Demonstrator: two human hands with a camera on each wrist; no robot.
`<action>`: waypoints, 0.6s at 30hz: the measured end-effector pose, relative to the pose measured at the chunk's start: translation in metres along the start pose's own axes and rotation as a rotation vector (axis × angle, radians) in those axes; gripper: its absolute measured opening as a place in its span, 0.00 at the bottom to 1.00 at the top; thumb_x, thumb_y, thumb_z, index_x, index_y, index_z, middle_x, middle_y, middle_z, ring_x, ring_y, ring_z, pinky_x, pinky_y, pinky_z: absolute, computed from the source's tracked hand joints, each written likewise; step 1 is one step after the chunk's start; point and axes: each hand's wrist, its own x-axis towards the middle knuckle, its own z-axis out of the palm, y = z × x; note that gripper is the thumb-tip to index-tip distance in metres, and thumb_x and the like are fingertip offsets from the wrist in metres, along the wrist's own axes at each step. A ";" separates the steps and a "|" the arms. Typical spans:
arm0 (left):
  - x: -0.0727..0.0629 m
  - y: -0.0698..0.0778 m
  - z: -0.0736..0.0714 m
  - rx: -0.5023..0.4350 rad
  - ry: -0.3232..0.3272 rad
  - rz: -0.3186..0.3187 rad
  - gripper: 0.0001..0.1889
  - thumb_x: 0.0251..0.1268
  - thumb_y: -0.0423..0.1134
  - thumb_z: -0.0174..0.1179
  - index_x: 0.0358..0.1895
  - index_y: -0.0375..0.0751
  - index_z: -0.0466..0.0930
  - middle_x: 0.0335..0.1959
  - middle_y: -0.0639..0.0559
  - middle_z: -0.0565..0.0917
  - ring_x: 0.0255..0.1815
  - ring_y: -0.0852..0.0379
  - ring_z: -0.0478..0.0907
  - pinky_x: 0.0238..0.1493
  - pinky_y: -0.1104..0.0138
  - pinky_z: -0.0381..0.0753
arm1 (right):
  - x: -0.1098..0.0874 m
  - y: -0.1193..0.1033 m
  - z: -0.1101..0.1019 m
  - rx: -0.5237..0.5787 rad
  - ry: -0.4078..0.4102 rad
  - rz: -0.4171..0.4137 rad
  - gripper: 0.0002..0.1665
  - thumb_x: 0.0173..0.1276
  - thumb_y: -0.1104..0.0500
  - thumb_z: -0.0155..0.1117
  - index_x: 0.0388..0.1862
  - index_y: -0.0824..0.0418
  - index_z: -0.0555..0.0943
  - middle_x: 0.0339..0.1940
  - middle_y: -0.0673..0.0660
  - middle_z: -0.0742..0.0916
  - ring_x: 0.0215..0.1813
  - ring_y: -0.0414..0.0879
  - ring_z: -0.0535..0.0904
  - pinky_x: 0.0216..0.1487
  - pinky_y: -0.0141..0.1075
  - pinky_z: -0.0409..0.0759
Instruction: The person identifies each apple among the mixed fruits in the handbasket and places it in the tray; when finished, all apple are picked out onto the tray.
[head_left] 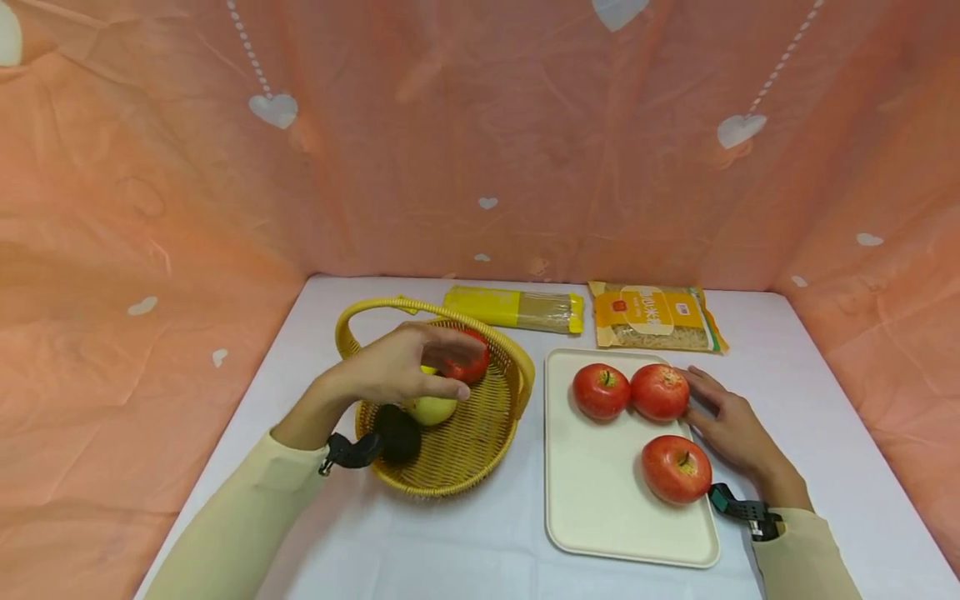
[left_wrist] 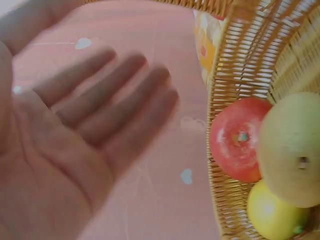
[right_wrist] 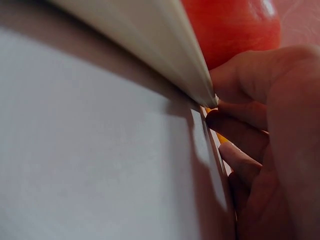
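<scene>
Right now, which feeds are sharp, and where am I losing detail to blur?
Head view: evenly lit and sharp, with bowed edges. Left wrist view: the left hand is motion-blurred, while the red apple and pear in the wicker basket are clearer. Right wrist view: too close, the tray rim and right hand soft.

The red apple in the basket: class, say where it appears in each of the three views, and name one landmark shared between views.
Head: the red apple lies at the basket's far side, partly under the left hand.
Left wrist: centre right, inside the rim, touching the pear.
Right wrist: not in it; the red fruit there sits on the tray.
Shared landmark: the basket, seen in the head and left wrist views.
</scene>
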 end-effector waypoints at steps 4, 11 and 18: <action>0.021 -0.001 -0.003 0.116 0.038 -0.169 0.29 0.70 0.48 0.76 0.71 0.43 0.84 0.66 0.46 0.88 0.66 0.45 0.86 0.69 0.50 0.85 | 0.000 0.000 0.000 -0.002 -0.011 0.012 0.39 0.83 0.56 0.64 0.87 0.63 0.66 0.89 0.74 0.60 0.87 0.80 0.51 0.78 0.82 0.53; 0.056 -0.007 0.001 0.399 0.047 -0.361 0.26 0.76 0.54 0.70 0.70 0.47 0.82 0.54 0.47 0.87 0.54 0.49 0.81 0.58 0.55 0.82 | 0.001 0.000 0.000 0.002 -0.015 0.021 0.39 0.83 0.56 0.64 0.87 0.63 0.66 0.90 0.73 0.59 0.88 0.79 0.51 0.78 0.82 0.53; 0.073 -0.018 0.010 0.501 0.029 -0.385 0.19 0.77 0.51 0.67 0.57 0.40 0.86 0.48 0.45 0.88 0.47 0.49 0.82 0.54 0.56 0.84 | 0.001 -0.001 -0.001 0.008 -0.020 0.033 0.40 0.83 0.56 0.65 0.87 0.62 0.65 0.90 0.73 0.59 0.88 0.79 0.50 0.78 0.82 0.53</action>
